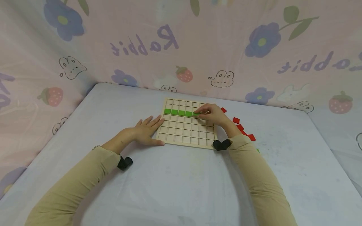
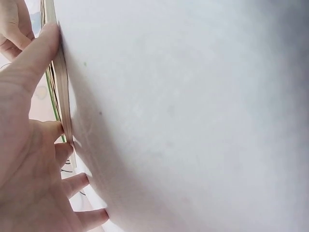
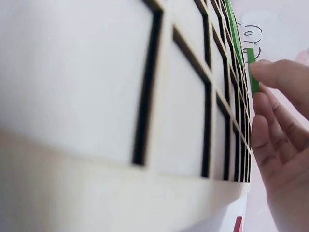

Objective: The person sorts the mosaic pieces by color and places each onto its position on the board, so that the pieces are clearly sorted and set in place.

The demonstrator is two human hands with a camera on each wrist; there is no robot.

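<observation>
Board, pale wood divided into a grid, lay flat on the table, nearer its far edge than its near one. I logged four green tiles seated side by side in one row, starting at the board's left edge and set closer to its far edge than its near edge.

Right grip: grasping. Thumb and finger pinched a fifth green tile at the cell next along that row. From my three feeds I could not tell whether the tile had touched down in its cell; I recorded it as not yet released.

Left grip: released, fingers spread, holding nothing. It lay along the board's left edge, thumb against the frame by the near-left corner; I took this as steadying.

Progress, my estimate: four placed, one in placement. The row's cells toward the right edge were partly hidden by the right hand, so I left them uncounted. Cells visible in the rows nearer me were bare.

Remaining stock: several loose red tiles on the table off the board's right edge, plus a sliver of green mostly hidden by the right sleeve.
</observation>
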